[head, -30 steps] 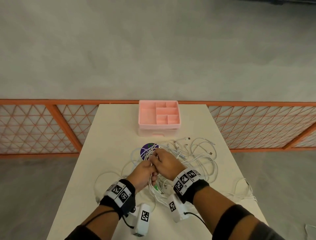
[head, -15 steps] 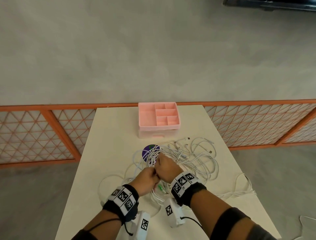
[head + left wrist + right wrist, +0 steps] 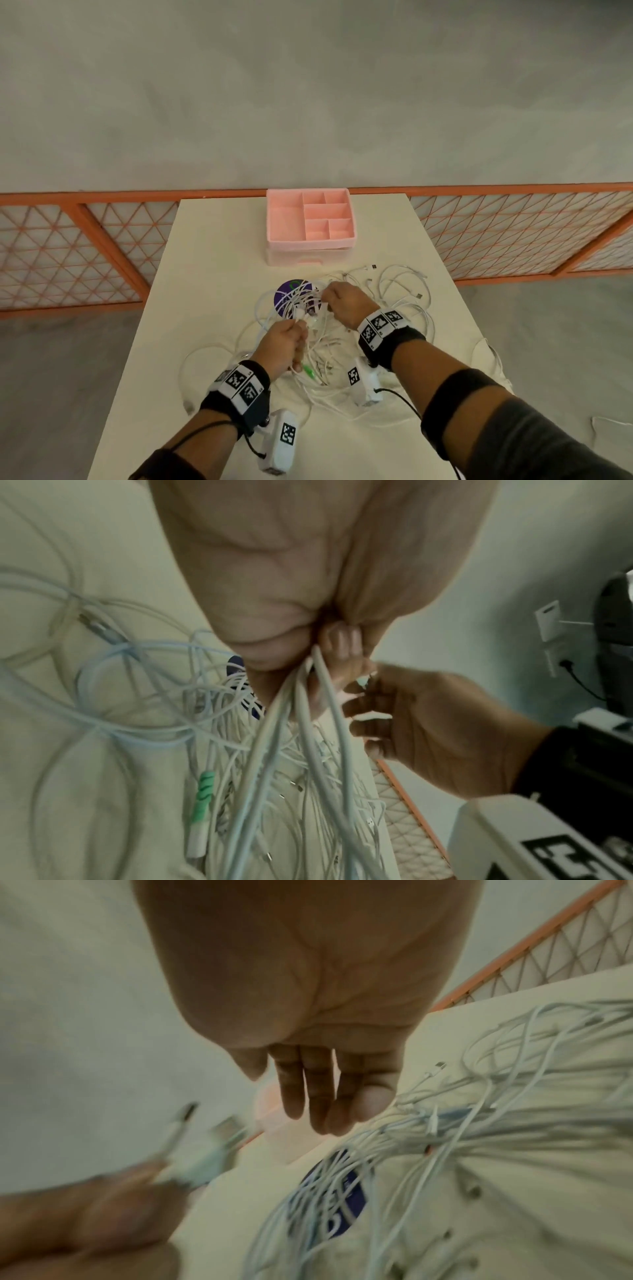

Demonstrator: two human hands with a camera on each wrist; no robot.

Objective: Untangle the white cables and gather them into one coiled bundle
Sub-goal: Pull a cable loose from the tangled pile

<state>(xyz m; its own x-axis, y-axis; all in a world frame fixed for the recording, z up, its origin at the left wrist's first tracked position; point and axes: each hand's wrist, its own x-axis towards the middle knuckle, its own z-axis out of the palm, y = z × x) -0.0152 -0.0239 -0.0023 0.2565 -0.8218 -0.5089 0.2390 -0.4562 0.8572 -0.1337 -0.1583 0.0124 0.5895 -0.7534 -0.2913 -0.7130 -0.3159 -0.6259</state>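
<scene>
White cables (image 3: 346,329) mostly tangled, gathering barely begun.

The heap sprawls low at the frame's centre on the table (image 3: 212,267), half covering a purple disc (image 3: 286,293), loops straying right and lower left; no coil formed yet. The left hand (image 3: 282,346) pinches several strands that trail below it. The right hand (image 3: 346,303), just upper right, shows loosely extended fingers (image 3: 318,1093); whether it grips any strand, I cannot tell.

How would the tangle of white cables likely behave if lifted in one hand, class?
Probably floppy: the cables lie in loose loops on the table. Likely to drag neighbours along, since strands cross each other. Loose plug ends would probably dangle; the left hand already holds several strands hanging limp.
</scene>
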